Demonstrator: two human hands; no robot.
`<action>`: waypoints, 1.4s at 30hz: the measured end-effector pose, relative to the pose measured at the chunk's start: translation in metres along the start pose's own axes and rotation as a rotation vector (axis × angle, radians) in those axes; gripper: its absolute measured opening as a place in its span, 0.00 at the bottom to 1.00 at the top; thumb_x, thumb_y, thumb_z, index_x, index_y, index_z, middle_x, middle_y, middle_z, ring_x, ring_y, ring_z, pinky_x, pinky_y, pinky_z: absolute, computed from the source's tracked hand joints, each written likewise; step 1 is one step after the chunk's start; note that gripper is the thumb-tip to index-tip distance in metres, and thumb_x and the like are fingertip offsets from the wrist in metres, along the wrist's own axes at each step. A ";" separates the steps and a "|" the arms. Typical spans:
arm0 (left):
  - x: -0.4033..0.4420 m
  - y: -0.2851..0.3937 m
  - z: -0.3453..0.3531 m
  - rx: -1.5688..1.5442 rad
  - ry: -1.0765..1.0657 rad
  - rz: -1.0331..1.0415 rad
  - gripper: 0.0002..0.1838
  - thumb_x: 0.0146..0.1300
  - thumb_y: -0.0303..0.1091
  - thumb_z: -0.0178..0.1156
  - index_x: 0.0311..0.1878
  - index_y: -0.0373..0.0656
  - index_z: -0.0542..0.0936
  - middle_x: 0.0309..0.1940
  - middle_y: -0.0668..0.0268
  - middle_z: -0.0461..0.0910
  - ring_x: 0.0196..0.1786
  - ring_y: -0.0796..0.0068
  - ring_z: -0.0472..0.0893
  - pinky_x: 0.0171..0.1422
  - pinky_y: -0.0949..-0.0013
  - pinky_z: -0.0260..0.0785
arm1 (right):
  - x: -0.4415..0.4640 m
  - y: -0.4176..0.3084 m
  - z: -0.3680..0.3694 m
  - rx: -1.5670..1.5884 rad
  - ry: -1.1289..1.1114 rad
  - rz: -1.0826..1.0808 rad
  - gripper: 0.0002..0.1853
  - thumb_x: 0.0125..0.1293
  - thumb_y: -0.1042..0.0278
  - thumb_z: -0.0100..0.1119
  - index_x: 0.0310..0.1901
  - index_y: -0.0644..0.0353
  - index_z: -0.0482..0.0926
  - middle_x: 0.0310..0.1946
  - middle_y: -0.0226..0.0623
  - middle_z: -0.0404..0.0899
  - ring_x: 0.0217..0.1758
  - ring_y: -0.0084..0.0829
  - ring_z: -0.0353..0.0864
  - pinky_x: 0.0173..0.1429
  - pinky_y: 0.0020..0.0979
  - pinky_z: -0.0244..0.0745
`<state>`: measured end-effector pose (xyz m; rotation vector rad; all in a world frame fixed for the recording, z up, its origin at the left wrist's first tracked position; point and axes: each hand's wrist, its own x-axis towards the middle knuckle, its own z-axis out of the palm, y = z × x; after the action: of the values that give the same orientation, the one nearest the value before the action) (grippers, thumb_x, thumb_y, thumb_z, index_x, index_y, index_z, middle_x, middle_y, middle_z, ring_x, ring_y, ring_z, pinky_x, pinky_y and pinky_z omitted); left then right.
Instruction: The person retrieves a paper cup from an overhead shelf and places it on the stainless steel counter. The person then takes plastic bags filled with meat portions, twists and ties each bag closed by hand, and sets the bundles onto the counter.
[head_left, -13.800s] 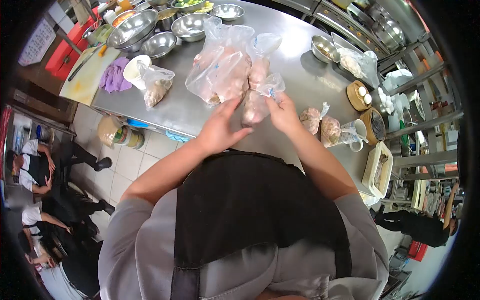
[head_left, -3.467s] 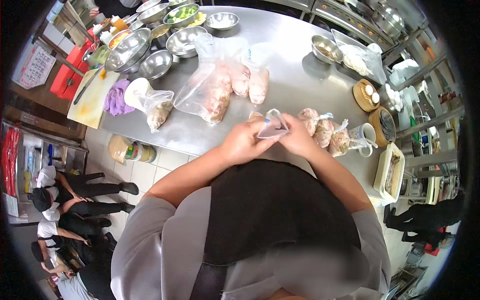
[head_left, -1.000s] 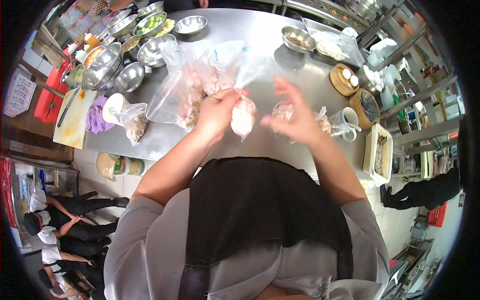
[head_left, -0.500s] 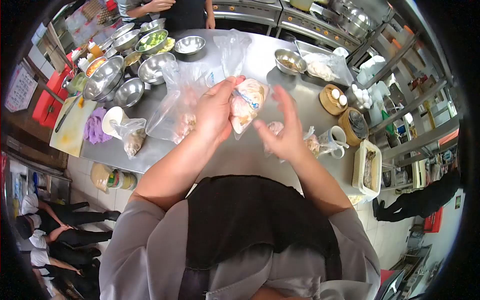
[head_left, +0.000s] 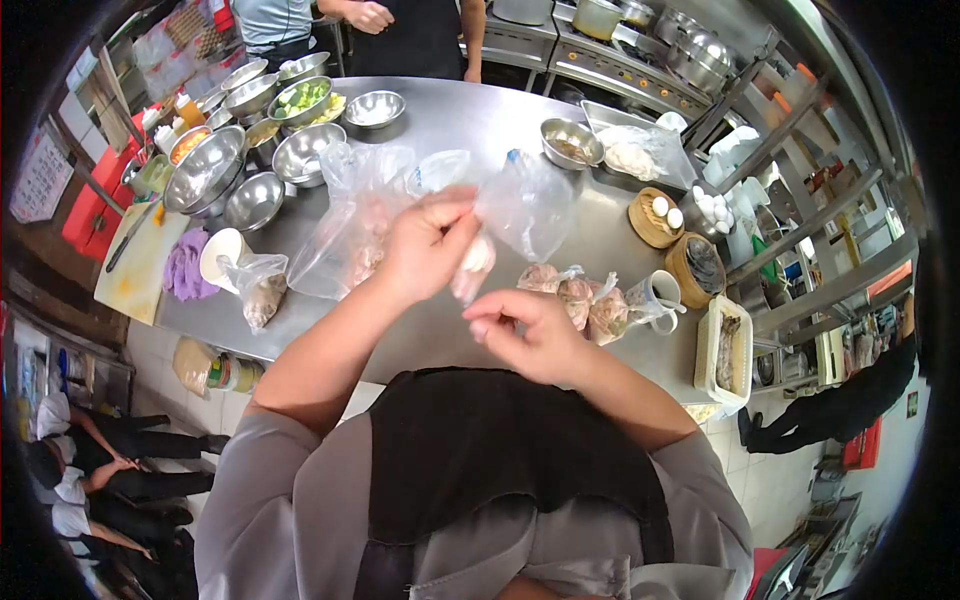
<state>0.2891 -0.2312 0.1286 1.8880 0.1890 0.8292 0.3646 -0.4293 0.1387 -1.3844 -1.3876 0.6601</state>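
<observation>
The left grip (head_left: 428, 240) is closed on the bag (head_left: 475, 262), pinching it between thumb and fingers above the meat. The filled part hangs just below the fingertips, over the tabletop (head_left: 430, 335), and the loose plastic (head_left: 527, 207) flares out to the right of them. The right grip (head_left: 530, 335) is partly open, fingers loosely curled, just beneath the bag's lower end; whether they touch, I cannot tell. Three tied bags (head_left: 576, 298) lie near it, beside a mug (head_left: 657, 291).
</observation>
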 end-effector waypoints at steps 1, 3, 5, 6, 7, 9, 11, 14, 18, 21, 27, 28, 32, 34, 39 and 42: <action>-0.005 0.006 -0.003 0.021 -0.092 -0.039 0.07 0.67 0.27 0.60 0.42 0.35 0.85 0.44 0.54 0.85 0.45 0.67 0.84 0.49 0.64 0.75 | 0.005 -0.020 -0.004 -0.215 -0.014 -0.193 0.19 0.65 0.67 0.66 0.57 0.62 0.78 0.41 0.39 0.84 0.37 0.35 0.84 0.46 0.34 0.81; -0.027 0.000 0.005 -0.021 -0.200 -0.064 0.05 0.66 0.26 0.60 0.38 0.35 0.84 0.41 0.53 0.85 0.43 0.62 0.84 0.49 0.63 0.75 | 0.022 -0.035 -0.006 -0.661 0.021 -0.420 0.24 0.61 0.67 0.67 0.60 0.62 0.77 0.44 0.41 0.83 0.40 0.39 0.84 0.53 0.41 0.79; -0.052 -0.022 0.015 0.012 -0.310 -0.097 0.05 0.65 0.26 0.61 0.36 0.35 0.83 0.38 0.53 0.84 0.41 0.58 0.83 0.49 0.61 0.74 | 0.023 -0.015 -0.004 -0.954 0.008 -0.435 0.32 0.59 0.66 0.65 0.67 0.60 0.72 0.50 0.44 0.82 0.47 0.49 0.84 0.60 0.53 0.73; -0.064 -0.041 0.021 0.068 -0.357 -0.115 0.04 0.64 0.26 0.61 0.35 0.36 0.83 0.37 0.54 0.84 0.40 0.57 0.83 0.50 0.60 0.74 | 0.020 -0.001 -0.004 -0.995 -0.130 -0.241 0.29 0.60 0.65 0.63 0.65 0.60 0.74 0.50 0.45 0.82 0.47 0.50 0.84 0.59 0.53 0.73; -0.071 -0.050 0.023 0.125 -0.398 -0.134 0.04 0.64 0.26 0.61 0.34 0.37 0.82 0.35 0.54 0.83 0.39 0.55 0.82 0.51 0.59 0.73 | 0.018 0.010 -0.004 -1.021 -0.271 -0.047 0.26 0.62 0.64 0.61 0.63 0.60 0.76 0.49 0.46 0.82 0.48 0.50 0.85 0.57 0.52 0.74; -0.081 -0.062 0.024 0.222 -0.356 0.020 0.05 0.64 0.28 0.62 0.33 0.38 0.82 0.33 0.57 0.83 0.38 0.54 0.80 0.54 0.56 0.72 | 0.023 0.030 -0.007 -1.019 -0.459 0.199 0.21 0.64 0.62 0.58 0.58 0.60 0.78 0.48 0.48 0.83 0.49 0.50 0.85 0.54 0.52 0.75; -0.087 -0.062 0.023 0.319 -0.312 0.116 0.04 0.63 0.28 0.63 0.32 0.40 0.82 0.31 0.59 0.81 0.38 0.54 0.79 0.57 0.55 0.70 | 0.030 0.047 -0.011 -0.979 -0.558 0.313 0.17 0.66 0.60 0.55 0.51 0.59 0.81 0.46 0.51 0.84 0.50 0.50 0.85 0.51 0.51 0.76; -0.083 -0.052 0.018 0.477 -0.298 0.213 0.03 0.61 0.28 0.65 0.34 0.42 0.80 0.30 0.61 0.79 0.40 0.55 0.79 0.60 0.53 0.68 | 0.028 0.051 -0.009 -0.924 -0.422 0.269 0.14 0.68 0.59 0.52 0.42 0.60 0.81 0.42 0.52 0.84 0.48 0.50 0.85 0.51 0.51 0.77; -0.087 -0.046 0.016 0.638 -0.417 0.183 0.07 0.58 0.28 0.67 0.40 0.42 0.81 0.33 0.60 0.80 0.43 0.55 0.80 0.61 0.52 0.69 | 0.021 0.062 -0.001 -0.728 -0.416 0.347 0.16 0.69 0.60 0.49 0.45 0.63 0.80 0.42 0.55 0.83 0.49 0.56 0.83 0.54 0.54 0.75; -0.088 -0.039 0.019 0.552 -0.432 0.004 0.12 0.57 0.26 0.67 0.45 0.42 0.82 0.40 0.58 0.81 0.48 0.53 0.81 0.61 0.53 0.72 | 0.019 0.047 -0.003 -0.545 -0.493 0.477 0.18 0.73 0.59 0.46 0.49 0.66 0.77 0.43 0.57 0.82 0.50 0.60 0.81 0.57 0.54 0.74; -0.099 -0.072 0.024 0.247 -0.331 0.007 0.12 0.59 0.26 0.66 0.47 0.41 0.84 0.54 0.52 0.81 0.58 0.51 0.80 0.60 0.58 0.75 | 0.003 0.058 -0.011 -0.213 -0.406 0.460 0.19 0.78 0.54 0.45 0.49 0.63 0.76 0.42 0.53 0.81 0.47 0.48 0.82 0.53 0.47 0.74; -0.100 -0.075 0.026 0.215 -0.312 -0.056 0.11 0.59 0.26 0.67 0.46 0.40 0.85 0.56 0.51 0.81 0.59 0.51 0.80 0.61 0.58 0.75 | 0.003 0.054 -0.015 -0.173 -0.370 0.514 0.19 0.78 0.53 0.45 0.49 0.63 0.76 0.41 0.52 0.82 0.45 0.47 0.82 0.52 0.47 0.75; -0.101 -0.077 0.026 0.317 -0.237 -0.033 0.06 0.64 0.30 0.66 0.42 0.41 0.87 0.56 0.52 0.80 0.63 0.52 0.77 0.65 0.59 0.71 | 0.002 0.082 -0.022 -0.109 -0.163 0.589 0.20 0.81 0.53 0.42 0.39 0.62 0.73 0.29 0.40 0.77 0.34 0.37 0.82 0.41 0.42 0.76; -0.101 -0.076 0.024 0.441 -0.198 -0.001 0.07 0.65 0.31 0.64 0.43 0.42 0.87 0.58 0.52 0.80 0.64 0.54 0.76 0.68 0.60 0.69 | -0.002 0.112 -0.019 -0.382 -0.054 0.390 0.20 0.79 0.54 0.43 0.39 0.63 0.74 0.30 0.45 0.79 0.35 0.46 0.82 0.43 0.47 0.76; -0.099 -0.098 0.029 -0.274 -0.155 -0.519 0.11 0.71 0.33 0.57 0.43 0.43 0.88 0.63 0.54 0.77 0.67 0.60 0.74 0.70 0.62 0.66 | -0.004 0.125 0.006 -0.753 -0.133 0.356 0.19 0.76 0.55 0.42 0.42 0.63 0.77 0.35 0.53 0.83 0.39 0.59 0.82 0.48 0.56 0.76; -0.097 -0.088 0.038 -0.443 -0.077 -0.750 0.12 0.73 0.32 0.56 0.45 0.42 0.89 0.65 0.54 0.76 0.71 0.61 0.72 0.72 0.61 0.65 | -0.004 0.127 0.026 -0.704 -0.244 0.419 0.19 0.75 0.55 0.42 0.44 0.64 0.77 0.37 0.53 0.84 0.41 0.57 0.84 0.49 0.56 0.77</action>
<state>0.2600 -0.2640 -0.0001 1.2748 0.5730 0.2484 0.3891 -0.4021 0.0144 -2.2556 -1.6191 0.6475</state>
